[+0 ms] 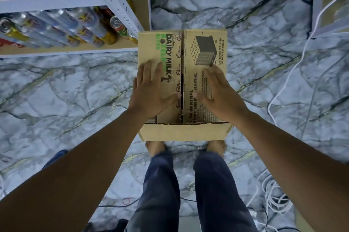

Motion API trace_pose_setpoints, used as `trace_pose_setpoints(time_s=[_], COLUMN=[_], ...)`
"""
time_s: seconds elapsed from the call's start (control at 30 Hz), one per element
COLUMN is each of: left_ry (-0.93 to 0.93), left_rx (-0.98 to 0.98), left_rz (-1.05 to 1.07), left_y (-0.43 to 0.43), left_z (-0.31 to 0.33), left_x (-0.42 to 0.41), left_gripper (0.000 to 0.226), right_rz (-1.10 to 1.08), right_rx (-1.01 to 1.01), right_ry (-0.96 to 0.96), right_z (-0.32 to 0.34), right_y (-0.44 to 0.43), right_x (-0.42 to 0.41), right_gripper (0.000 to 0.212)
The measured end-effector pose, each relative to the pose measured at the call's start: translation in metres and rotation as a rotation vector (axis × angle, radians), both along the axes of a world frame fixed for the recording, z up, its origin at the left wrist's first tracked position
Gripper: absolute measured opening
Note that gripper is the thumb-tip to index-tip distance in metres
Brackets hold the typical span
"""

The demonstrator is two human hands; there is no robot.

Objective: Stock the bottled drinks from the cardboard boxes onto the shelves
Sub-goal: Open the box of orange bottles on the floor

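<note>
The box (204,23) sits on the floor (75,90) straight in front of the person, its near end just ahead of the bare feet (155,146). Its long axis runs away from the person, from the feet towards the shelf (66,50). The two top flaps are folded down, and the seam (182,52) between them follows that same long axis down the middle of the box. The print on the flaps runs along the seam too, so it reads sideways from where the person stands.

The left grip (151,90) lies released on the left flap, palm down, fingers straight and spread, pointing towards the far end of the box. The right grip (219,95) lies the same way on the right flap, released and grasping nothing. Both thumbs point inwards and end just beside the seam, one on each side. Both rest on the near half of the box top.

The shelf stands beyond and left of the box, its corner post close to the box's far left corner. On it are rows of bottles (62,23), with cans (117,23) at the end nearest the box; more cans show on the level above. White cables (273,197) trail over the floor right of the box, well apart from it.
</note>
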State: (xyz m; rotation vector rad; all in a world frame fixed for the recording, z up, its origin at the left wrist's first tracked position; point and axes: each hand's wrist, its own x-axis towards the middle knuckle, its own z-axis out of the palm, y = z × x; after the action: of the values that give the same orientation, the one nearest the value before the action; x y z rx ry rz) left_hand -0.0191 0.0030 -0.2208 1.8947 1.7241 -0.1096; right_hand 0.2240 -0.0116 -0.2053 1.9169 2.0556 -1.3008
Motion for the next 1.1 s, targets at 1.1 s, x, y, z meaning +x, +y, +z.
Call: trace_pose_setpoints(time_s=[1.1], left_ry=[0.009], left_rx=[0.193], left_rz=[0.055], left_y=[0.009], left_z=[-0.044], left_x=[0.013], left_gripper=[0.117], right_rz=[-0.270], right_rx=[0.314], right_ry=[0.055], right_z=[-0.058], right_y=[-0.007], right_x=[-0.012], right_gripper=[0.073])
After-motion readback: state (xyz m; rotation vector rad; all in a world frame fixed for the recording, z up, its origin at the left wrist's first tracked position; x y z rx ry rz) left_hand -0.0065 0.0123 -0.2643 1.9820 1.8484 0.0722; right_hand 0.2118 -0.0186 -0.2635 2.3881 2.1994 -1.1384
